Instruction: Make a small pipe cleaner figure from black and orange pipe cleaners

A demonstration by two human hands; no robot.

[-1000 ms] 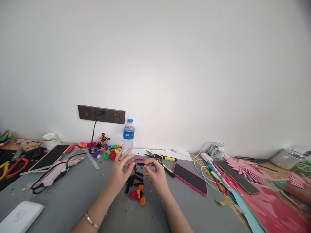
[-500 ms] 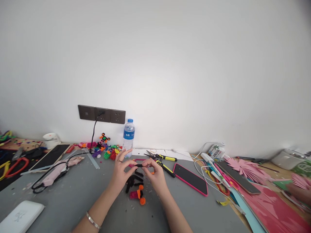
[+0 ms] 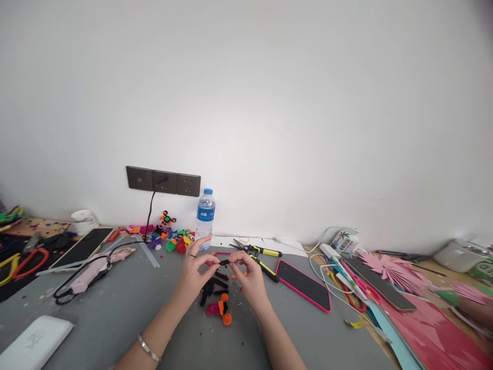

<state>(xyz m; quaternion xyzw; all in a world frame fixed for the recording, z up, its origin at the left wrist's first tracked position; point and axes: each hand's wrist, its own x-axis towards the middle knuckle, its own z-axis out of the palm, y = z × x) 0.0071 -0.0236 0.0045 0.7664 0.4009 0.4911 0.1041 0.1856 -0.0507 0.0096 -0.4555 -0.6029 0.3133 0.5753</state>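
Between the fingertips of both hands is a short black fuzzy piece that looks like pipe cleaner [image 3: 224,262]. My left hand [image 3: 196,270] pinches its left end, the other fingers raised, and my right hand [image 3: 246,275] pinches its right end. Below them on the grey mat [image 3: 177,339] lie several loose black fuzzy pieces [image 3: 208,290]. Nearer to me is a small pink, black and orange fuzzy figure [image 3: 219,309] with round orange ends. Behind my right hand, pliers with yellow-and-black handles [image 3: 265,252] lie spread apart.
A water bottle [image 3: 206,218] stands by the wall, beside colourful fuzzy figures [image 3: 169,239]. To the right lie a pink-edged phone [image 3: 303,285], white cables and pink paper [image 3: 435,324]. A pink glue gun [image 3: 90,275] with a black cord and a white power bank [image 3: 36,341] are left. Another person's hand [image 3: 475,311] shows far right.
The whole view has shifted slightly. Both hands still pinch the black piece, which now tilts a little more, its right end higher.
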